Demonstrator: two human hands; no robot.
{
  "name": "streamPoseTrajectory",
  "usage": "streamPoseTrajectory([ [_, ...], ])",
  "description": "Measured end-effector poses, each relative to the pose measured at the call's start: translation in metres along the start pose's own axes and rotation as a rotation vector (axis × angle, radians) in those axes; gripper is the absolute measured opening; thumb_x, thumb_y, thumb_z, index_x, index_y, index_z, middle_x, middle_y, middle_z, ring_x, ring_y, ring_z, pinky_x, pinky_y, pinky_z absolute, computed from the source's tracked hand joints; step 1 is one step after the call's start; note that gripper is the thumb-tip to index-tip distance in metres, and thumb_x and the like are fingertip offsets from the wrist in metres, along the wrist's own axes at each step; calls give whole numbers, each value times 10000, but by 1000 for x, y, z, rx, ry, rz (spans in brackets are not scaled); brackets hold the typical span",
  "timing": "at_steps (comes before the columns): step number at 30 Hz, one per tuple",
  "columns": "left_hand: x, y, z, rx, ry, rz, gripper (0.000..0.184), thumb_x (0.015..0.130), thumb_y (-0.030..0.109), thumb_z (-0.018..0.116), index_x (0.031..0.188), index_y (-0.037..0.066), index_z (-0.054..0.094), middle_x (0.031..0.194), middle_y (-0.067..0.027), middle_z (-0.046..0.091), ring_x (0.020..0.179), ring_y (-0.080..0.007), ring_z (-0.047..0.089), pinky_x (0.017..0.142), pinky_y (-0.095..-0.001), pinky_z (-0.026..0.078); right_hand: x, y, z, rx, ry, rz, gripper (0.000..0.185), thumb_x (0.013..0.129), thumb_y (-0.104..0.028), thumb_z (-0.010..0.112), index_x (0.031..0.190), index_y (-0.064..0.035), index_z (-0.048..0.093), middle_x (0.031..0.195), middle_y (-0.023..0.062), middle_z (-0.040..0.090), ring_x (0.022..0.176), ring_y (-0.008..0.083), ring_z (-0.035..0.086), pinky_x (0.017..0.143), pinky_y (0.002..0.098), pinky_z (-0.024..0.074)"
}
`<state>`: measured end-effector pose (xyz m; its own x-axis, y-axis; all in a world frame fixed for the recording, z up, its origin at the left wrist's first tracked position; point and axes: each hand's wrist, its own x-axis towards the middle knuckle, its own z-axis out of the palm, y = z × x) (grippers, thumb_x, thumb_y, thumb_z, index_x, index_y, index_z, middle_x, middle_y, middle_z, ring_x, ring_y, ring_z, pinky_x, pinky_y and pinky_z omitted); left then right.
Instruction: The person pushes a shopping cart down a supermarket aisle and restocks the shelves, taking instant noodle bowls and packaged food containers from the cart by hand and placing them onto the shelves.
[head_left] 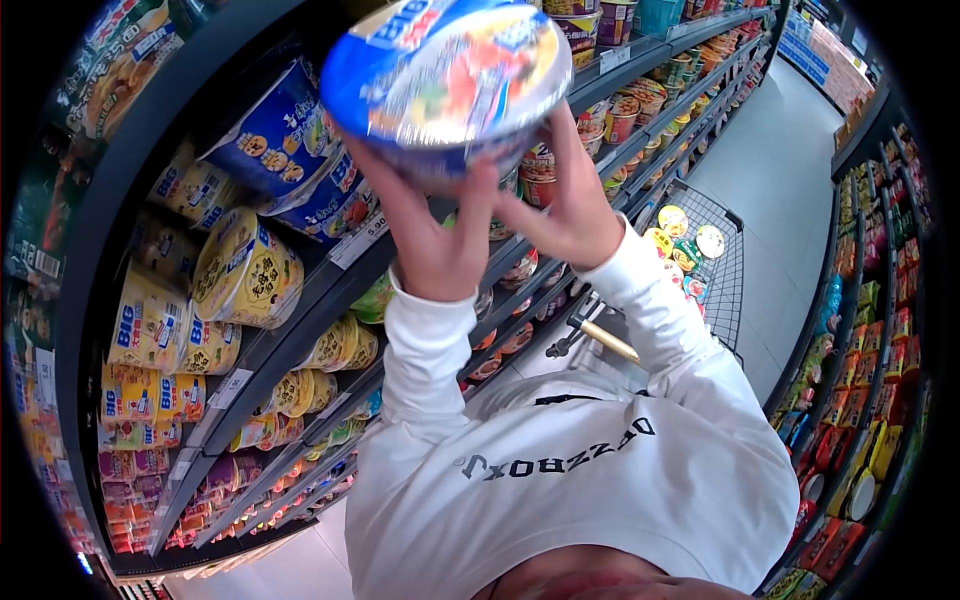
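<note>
A large blue instant noodle bowl (455, 75) with a printed lid is held up at the top of the head view. My left hand (435, 225) grips its left and lower side, thumb against the underside. On the right side of the bowl is my right hand (570, 195), with its fingers along the wall and the thumb below. Both hands are closed on this same bowl, and some of the fingers are hidden behind it. Blue noodle buckets (270, 140) stand on the shelf left of my hands. A yellow noodle bowl (248, 268) sits below them.
Shelves (330, 275) of cup noodles run along the left, with price tags on their edges. A wire shopping cart (730, 270) holding several noodle cups stands beyond my right arm. Another shelf of packets (870, 340) lines the aisle's right side. The aisle floor (785, 160) stretches ahead.
</note>
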<state>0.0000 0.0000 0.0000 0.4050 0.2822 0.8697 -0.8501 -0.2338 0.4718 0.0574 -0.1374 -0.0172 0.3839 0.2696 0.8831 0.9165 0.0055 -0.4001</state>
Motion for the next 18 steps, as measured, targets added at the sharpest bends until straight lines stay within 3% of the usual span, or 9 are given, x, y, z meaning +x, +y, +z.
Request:
streamPoseTrajectory([
  [2, 23, 1, -9, 255, -105, 23, 925, 899, 165, 709, 1565, -23, 95, 1381, -232, 495, 1239, -287, 506, 1065, -359, 379, 25, 16, 4, -40, 56, -47, 993, 810, -283, 808, 1499, 107, 208, 1395, 324, 458, 1258, 413, 535, 1033, 429, 456],
  [6, 60, -26, -15, 321, -86, 23, 844, 931, 256, 677, 1530, -69, 179, 1368, -277, 517, 1205, -316, 554, 1044, -366, 408, 61, 38, 14, -1, 76, -128, 953, 849, -366, 774, 1489, 90, 235, 1330, 318, 526, 1217, 418, 569, 1015, 415, 467],
  [8, 73, -44, -24, 419, -64, -48, 823, 933, 282, 668, 1518, -73, 209, 1371, -295, 511, 1198, -351, 564, 1054, -381, 410, 71, 58, 27, -170, 90, -106, 948, 853, -404, 761, 1486, 83, 250, 1348, 326, 510, 1241, 430, 545, 1035, 426, 452],
  [9, 73, -48, -26, 513, -46, -80, 814, 939, 273, 650, 1510, -86, 194, 1388, -319, 488, 1215, -418, 552, 1074, -414, 397, 74, 69, 34, -167, 90, -111, 948, 853, -404, 761, 1486, 83, 250, 1348, 326, 510, 1241, 430, 545, 1035, 426, 452],
  [11, 72, -54, -24, 654, -4, -115, 806, 945, 263, 634, 1509, -90, 180, 1406, -334, 460, 1237, -447, 528, 1084, -428, 390, 80, 86, 47, -178, -5, -59, 874, 877, -284, 760, 1500, 57, 250, 1336, 285, 540, 1217, 358, 581, 1017, 402, 471],
  [12, 71, -57, -22, 792, 35, -159, 797, 951, 253, 618, 1508, -94, 166, 1424, -349, 431, 1259, -475, 505, 1093, -442, 382, 78, 91, 54, -154, 25, -75, 868, 884, -347, 748, 1501, 41, 276, 1341, 297, 530, 1232, 380, 568, 1021, 405, 469],
  [15, 55, -63, -18, 904, 5, -59, 786, 935, 166, 599, 1512, -96, 135, 1495, -380, 295, 1351, -520, 373, 1137, -461, 331, 71, 84, 62, -135, 102, -82, 778, 891, -283, 735, 1478, 30, 330, 1352, 276, 532, 1230, 377, 568, 1020, 399, 468],
  [17, 42, -52, -10, 921, -6, -10, 796, 905, 92, 594, 1523, -83, 124, 1530, -391, 211, 1395, -534, 293, 1159, -471, 293, 61, 71, 60, -52, 118, 5, 655, 883, -209, 695, 1412, 37, 398, 1349, 287, 515, 1228, 437, 536, 1021, 427, 460],
  [18, 27, -43, -5, 893, -5, 83, 757, 905, 64, 581, 1526, -63, 169, 1536, -384, 212, 1401, -528, 292, 1157, -471, 299, 50, 61, 55, -116, 155, -80, 575, 878, -123, 655, 1384, 27, 427, 1331, 268, 534, 1202, 437, 549, 1008, 428, 468],
])
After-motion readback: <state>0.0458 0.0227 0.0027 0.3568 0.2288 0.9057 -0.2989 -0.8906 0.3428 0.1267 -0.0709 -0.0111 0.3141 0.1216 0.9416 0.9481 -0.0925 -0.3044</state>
